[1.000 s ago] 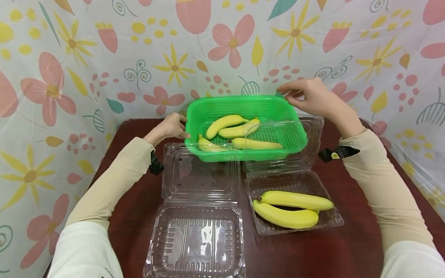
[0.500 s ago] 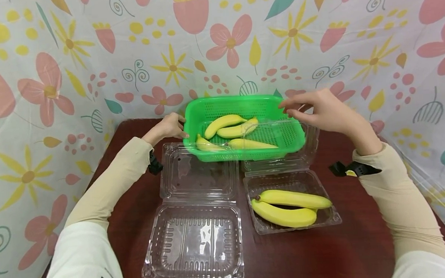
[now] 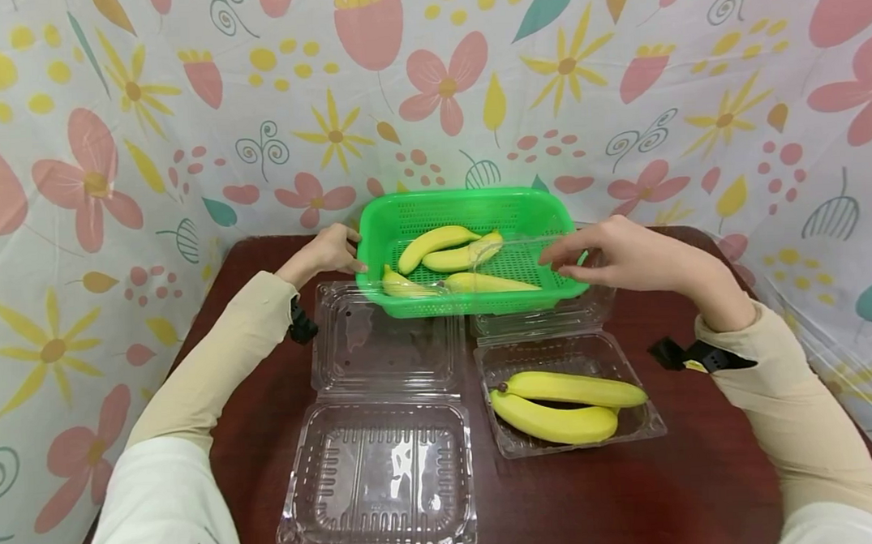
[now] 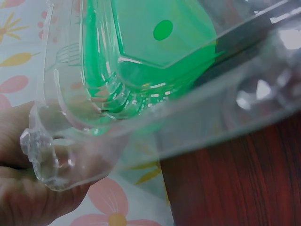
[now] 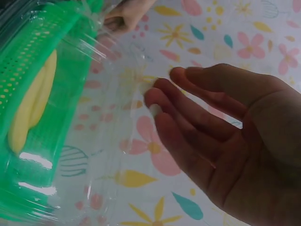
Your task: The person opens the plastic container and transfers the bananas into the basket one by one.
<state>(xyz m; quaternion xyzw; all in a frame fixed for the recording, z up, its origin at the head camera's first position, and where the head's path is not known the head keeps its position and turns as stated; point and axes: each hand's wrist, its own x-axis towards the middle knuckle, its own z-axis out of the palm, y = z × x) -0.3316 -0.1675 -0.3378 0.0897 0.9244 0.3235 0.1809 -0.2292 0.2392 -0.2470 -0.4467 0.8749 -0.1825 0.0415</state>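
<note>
A green plastic basket [image 3: 474, 304] stands at the back of the table with several bananas [image 3: 438, 246] inside. At its left end, my left hand [image 3: 331, 250] grips the rim with bent fingers; the left wrist view shows this hand [image 4: 28, 174] through clear plastic. My right hand [image 3: 618, 256] hovers by the basket's right end, fingers slightly bent and holding nothing. In the right wrist view, a strip of wall lies between that hand [image 5: 211, 127] and the clear lid [image 5: 108, 141]. Two bananas [image 3: 569, 404] lie in the right clear clamshell container [image 3: 512, 445].
The left clear clamshell container [image 3: 379, 477] lies unfolded at front left, its lid [image 3: 388, 347] towards the basket. The right container's raised lid overlaps the basket's front right. A floral curtain [image 3: 428, 86] stands behind the dark red table [image 3: 607, 500].
My right hand has moved from the basket's back right corner towards me, down to beside its right end. The left hand stays at the basket's left end.
</note>
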